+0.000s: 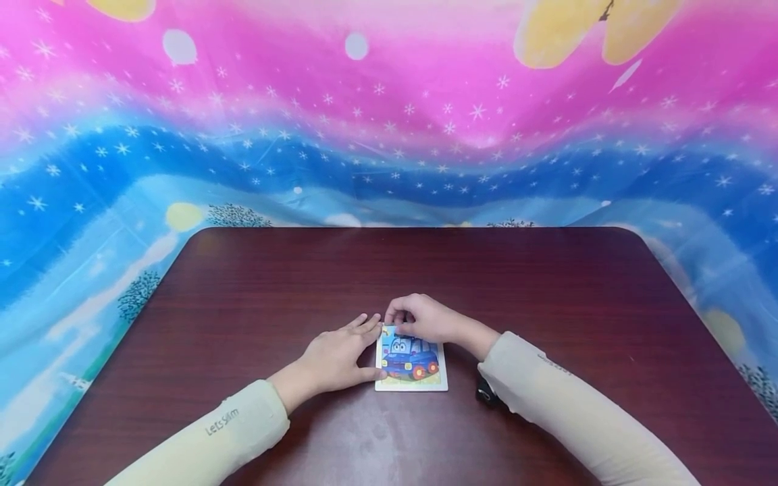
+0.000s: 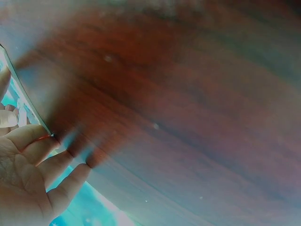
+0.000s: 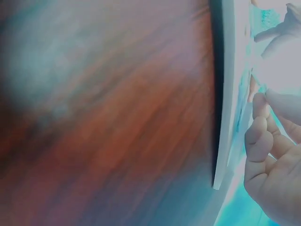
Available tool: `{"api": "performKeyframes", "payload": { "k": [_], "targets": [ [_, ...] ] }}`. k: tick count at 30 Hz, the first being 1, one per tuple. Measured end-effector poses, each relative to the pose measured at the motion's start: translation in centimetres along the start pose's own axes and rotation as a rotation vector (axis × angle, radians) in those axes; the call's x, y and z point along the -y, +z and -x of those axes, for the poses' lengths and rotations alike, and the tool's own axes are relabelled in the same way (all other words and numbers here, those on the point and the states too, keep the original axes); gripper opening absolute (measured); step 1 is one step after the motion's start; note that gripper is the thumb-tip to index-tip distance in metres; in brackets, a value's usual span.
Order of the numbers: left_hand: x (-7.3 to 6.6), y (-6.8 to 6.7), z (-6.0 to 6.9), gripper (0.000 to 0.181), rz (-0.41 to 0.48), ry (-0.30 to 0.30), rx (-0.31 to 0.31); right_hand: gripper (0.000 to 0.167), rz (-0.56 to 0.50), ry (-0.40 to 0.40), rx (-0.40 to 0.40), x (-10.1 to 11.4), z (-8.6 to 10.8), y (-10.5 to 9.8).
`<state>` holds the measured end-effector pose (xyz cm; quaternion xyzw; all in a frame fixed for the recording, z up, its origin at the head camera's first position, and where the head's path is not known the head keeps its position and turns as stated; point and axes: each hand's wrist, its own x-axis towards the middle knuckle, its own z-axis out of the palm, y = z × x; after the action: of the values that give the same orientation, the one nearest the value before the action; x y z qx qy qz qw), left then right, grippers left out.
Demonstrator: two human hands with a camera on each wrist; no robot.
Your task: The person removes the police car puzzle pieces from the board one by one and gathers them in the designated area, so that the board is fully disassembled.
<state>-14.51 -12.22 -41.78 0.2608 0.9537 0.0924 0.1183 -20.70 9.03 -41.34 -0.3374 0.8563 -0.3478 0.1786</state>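
Note:
A small picture board (image 1: 413,385) with a light frame and a blue cartoon car lies flat on the table. My left hand (image 1: 333,358) is at its left side, fingers spread, the thumb on the lower left edge and the fingertips by the upper left corner. Over the top edge, my right hand (image 1: 431,318) has its fingers bent and its thumb low over the picture; whether it pinches anything is hidden. The left wrist view shows my left hand (image 2: 33,174) beside the board's edge. In the right wrist view, my right hand (image 3: 275,155) has curled fingers beside the board's frame (image 3: 226,94).
The dark red-brown table (image 1: 273,270) has rounded far corners. Behind and beside it hangs a pink and blue patterned cloth (image 1: 425,135). A small black object (image 1: 485,393) shows beneath my right sleeve.

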Motion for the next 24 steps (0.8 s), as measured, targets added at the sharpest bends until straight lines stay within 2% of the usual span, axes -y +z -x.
{"api": "performKeyframes", "payload": {
  "k": [6,15,24],
  "targets": [
    [-0.1,-0.1,0.1,0.083,0.013,-0.003,0.002,0.012,-0.062,0.022,-0.015,0.1,0.2,-0.5],
    [-0.1,0.0,0.1,0.082,0.025,-0.011,0.007,0.015,-0.105,-0.018,-0.062,-0.3,0.6,-1.7],
    [-0.1,0.0,0.1,0.083,0.026,-0.021,0.004,0.013,-0.179,0.006,-0.12,-0.5,1.4,-3.2]
  ]
}}
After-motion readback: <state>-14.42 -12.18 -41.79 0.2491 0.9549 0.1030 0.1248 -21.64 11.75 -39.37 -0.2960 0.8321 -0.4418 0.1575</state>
